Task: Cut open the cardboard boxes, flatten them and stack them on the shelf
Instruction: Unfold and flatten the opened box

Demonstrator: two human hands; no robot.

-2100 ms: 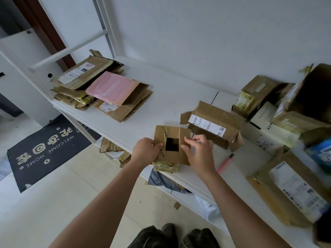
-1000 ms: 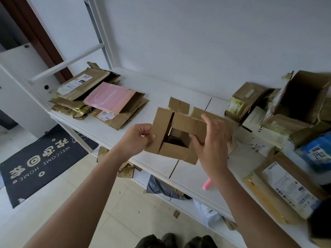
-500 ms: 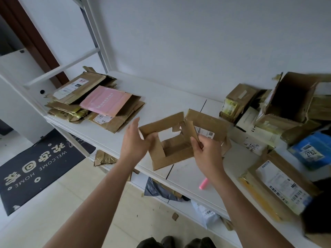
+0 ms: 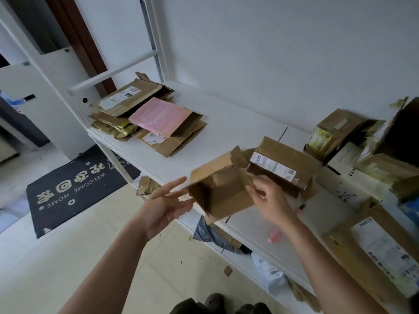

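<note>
Head view, opened box (image 4: 223, 189): plain brown corrugated cardboard, matte, with loose flaps and one open end; it is held in the air above the front edge of the white shelf (image 4: 238, 130).
Right hand (image 4: 271, 200): fingers are curled and pinch the box's right edge.
Left hand (image 4: 166, 203): fingers are kept straight and spread; the fingertips are at the box's left corner, but contact cannot be told.
Flattened stack (image 4: 147, 116): flat brown sheets with one smooth pink sheet on top, at the shelf's left end.
Labelled box (image 4: 282, 165): taped, with a white barcode label, on the shelf just behind the opened box.
Pink cutter (image 4: 274, 236): on the shelf, under the right wrist.
</note>
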